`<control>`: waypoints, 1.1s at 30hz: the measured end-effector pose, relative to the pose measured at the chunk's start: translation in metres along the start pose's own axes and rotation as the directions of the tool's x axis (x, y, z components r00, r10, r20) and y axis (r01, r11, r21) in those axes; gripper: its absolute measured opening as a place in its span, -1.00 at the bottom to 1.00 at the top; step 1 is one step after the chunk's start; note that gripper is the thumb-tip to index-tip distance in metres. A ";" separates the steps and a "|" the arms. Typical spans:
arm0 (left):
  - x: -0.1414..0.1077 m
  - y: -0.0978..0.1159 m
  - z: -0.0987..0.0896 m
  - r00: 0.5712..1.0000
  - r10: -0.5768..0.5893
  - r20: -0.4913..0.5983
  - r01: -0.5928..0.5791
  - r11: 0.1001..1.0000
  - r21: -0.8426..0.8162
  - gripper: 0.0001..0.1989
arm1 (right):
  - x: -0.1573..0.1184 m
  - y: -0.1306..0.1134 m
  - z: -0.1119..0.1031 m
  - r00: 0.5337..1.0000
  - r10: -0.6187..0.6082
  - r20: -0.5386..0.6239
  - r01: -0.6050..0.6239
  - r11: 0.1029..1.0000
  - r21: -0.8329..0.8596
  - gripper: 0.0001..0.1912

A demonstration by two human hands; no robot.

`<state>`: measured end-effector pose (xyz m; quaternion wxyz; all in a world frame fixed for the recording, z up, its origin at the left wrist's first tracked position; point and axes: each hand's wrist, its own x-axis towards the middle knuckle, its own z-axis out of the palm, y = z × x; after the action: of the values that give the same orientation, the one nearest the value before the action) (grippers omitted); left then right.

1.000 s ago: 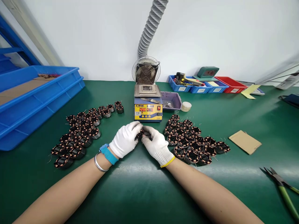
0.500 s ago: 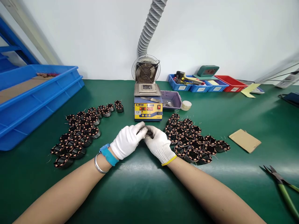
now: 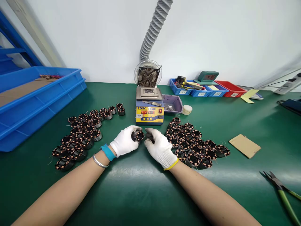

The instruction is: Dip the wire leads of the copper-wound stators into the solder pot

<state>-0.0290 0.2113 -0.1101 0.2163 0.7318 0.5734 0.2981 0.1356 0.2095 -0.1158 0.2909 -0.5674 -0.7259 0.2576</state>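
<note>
My left hand (image 3: pixel 125 140), in a white glove, is closed around a motor stator (image 3: pixel 138 135), a dark ring with copper windings facing right. Just to the right of it is my right hand (image 3: pixel 158 145), also gloved. Its thumb and index finger are apart, with dark, soiled-looking fingertips between them; no held object shows there. Two groups of similar stators rest on the green table, the left group (image 3: pixel 80 135) beyond my left forearm and the right group (image 3: pixel 191 142) beside my right hand. Thin wire ends stick out from several of them.
A yellow and blue solder pot (image 3: pixel 150 114) stands ahead under a fan and a grey duct (image 3: pixel 156 29). Beside it are a purple tray (image 3: pixel 180 105) and a round white tin (image 3: pixel 187 109). Blue crates (image 3: pixel 70 83) stand left; cardboard (image 3: pixel 244 146) and green-handled pliers (image 3: pixel 281 185) lie right.
My hands have moved apart from their earlier contact. The stator now shows in my left hand, where it was hidden before. The view has shifted slightly.
</note>
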 end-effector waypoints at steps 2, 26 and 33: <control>0.001 -0.002 0.000 1.000 -0.021 0.007 0.021 0.994 -0.103 -0.55 | -0.001 0.002 0.001 0.998 -0.064 -0.002 0.064 0.998 0.012 -0.56; -0.001 0.006 0.008 0.998 0.010 -0.058 -0.034 0.902 -0.431 -0.50 | 0.004 -0.006 0.015 0.999 0.019 0.042 -0.043 0.700 0.713 -0.62; -0.004 0.008 0.013 0.998 -0.065 -0.008 0.060 0.963 -0.264 -0.45 | 0.003 0.002 0.025 0.992 0.068 -0.101 0.019 0.732 0.681 -0.56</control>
<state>-0.0148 0.2059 -0.1152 0.3163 0.6754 0.5532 0.3711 0.1184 0.2120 -0.1337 0.5178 -0.4455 -0.5549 0.4749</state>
